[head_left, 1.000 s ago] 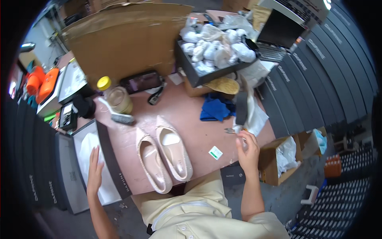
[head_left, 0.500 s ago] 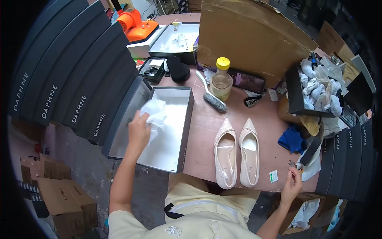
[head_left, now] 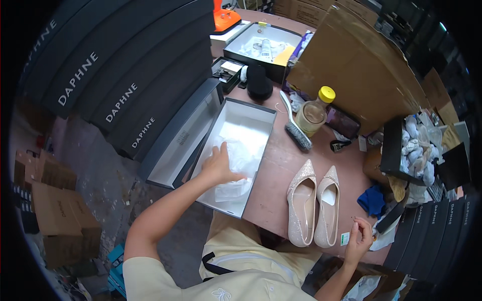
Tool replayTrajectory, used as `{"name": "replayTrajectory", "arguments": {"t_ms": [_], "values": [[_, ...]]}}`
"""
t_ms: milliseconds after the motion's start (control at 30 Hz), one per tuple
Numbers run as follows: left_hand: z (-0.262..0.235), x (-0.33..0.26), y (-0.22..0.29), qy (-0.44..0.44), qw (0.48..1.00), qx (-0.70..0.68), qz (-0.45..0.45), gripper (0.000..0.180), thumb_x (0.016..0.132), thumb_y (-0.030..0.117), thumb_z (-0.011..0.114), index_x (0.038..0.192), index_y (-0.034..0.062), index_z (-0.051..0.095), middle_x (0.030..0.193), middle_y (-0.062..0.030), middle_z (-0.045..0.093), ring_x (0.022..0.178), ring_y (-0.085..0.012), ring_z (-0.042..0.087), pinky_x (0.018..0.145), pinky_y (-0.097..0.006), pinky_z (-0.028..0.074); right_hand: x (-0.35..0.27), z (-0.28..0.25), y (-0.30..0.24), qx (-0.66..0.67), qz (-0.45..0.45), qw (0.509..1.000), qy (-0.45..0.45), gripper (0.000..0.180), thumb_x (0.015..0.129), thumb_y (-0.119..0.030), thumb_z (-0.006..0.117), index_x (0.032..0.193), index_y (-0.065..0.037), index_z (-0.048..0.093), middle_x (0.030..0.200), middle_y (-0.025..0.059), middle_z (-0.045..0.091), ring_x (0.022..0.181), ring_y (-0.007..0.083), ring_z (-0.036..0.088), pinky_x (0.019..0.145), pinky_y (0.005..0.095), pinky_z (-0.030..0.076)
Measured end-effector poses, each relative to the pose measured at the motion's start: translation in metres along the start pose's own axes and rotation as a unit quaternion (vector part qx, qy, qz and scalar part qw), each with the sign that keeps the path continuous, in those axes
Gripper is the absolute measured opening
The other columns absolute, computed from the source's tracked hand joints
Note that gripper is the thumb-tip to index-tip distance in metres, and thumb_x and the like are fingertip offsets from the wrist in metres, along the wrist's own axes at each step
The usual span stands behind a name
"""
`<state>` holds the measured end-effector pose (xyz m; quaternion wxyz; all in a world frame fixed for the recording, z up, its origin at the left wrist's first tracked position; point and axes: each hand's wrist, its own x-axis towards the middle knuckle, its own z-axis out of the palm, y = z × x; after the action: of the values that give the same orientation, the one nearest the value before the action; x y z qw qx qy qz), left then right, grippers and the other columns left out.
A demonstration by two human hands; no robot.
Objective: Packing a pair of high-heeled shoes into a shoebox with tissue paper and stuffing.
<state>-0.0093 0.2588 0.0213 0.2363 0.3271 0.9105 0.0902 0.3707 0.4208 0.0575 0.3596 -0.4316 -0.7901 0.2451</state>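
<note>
Shifted tissue: since earlier, the crumpled white tissue paper [head_left: 241, 153] is settling into the open black cardboard shoebox [head_left: 247, 119].
Right hand [head_left: 359, 239]: curling its fingers; grip unclear.
Left hand [head_left: 217, 167]: spreading open over the tissue paper.
Tissue handling: probably feeling light, soft, tearable; pinching broad folds suits.

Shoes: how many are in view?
2. One shoe stands on the table nearer the open box; the other shoe is beside it, nearer the right hand. Stacked boxes may hide more.
</note>
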Motion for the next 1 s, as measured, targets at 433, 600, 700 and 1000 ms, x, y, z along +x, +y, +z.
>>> {"name": "replayTrajectory", "arguments": {"t_ms": [433, 600, 700, 1000], "values": [[-0.039, 0.001, 0.008, 0.163, 0.970, -0.132, 0.122, 0.035, 0.067, 0.018, 0.071, 0.091, -0.0056, 0.060, 0.091, -0.0247, 0.063, 0.089, -0.0403, 0.062, 0.078, -0.043, 0.050, 0.002, 0.003, 0.000, 0.006, 0.002, 1.000, -0.011, 0.010, 0.086, -0.002, 0.055, 0.091, 0.003, 0.062, 0.094, 0.0123, 0.063, 0.085, 0.0201, 0.060, 0.076, 0.0294, 0.047], [-0.072, -0.012, 0.020, 0.197, 0.975, -0.059, 0.084, 0.029, 0.069, 0.009, 0.067, 0.093, -0.0024, 0.055, 0.092, -0.0234, 0.062, 0.086, -0.0422, 0.060, 0.077, -0.046, 0.048, 0.004, 0.005, -0.008, 0.007, -0.012, 0.999, -0.046, 0.011, 0.090, -0.004, 0.053, 0.093, 0.004, 0.060, 0.097, 0.0094, 0.060, 0.089, 0.0151, 0.057, 0.080, 0.0254, 0.045], [-0.074, 0.002, 0.016, 0.076, 0.991, -0.079, 0.074, 0.038, 0.077, 0.026, 0.063, 0.096, -0.0060, 0.060, 0.095, -0.0271, 0.063, 0.090, -0.0396, 0.062, 0.080, -0.044, 0.049, 0.008, 0.006, -0.025, 0.003, -0.027, 0.998, -0.058, 0.010, 0.088, -0.003, 0.054, 0.091, 0.004, 0.060, 0.097, 0.0115, 0.061, 0.091, 0.0185, 0.058, 0.081, 0.0280, 0.045], [-0.093, 0.020, 0.018, -0.044, 0.956, -0.211, 0.200, 0.054, 0.085, 0.048, 0.053, 0.111, 0.0009, 0.062, 0.102, -0.0188, 0.065, 0.093, -0.0329, 0.063, 0.083, -0.037, 0.048, 0.041, 0.029, -0.120, -0.028, -0.246, 0.951, -0.186, 0.015, 0.074, -0.002, 0.064, 0.089, 0.000, 0.062, 0.099, 0.0144, 0.061, 0.094, 0.0324, 0.058, 0.083, 0.0391, 0.044]]}}
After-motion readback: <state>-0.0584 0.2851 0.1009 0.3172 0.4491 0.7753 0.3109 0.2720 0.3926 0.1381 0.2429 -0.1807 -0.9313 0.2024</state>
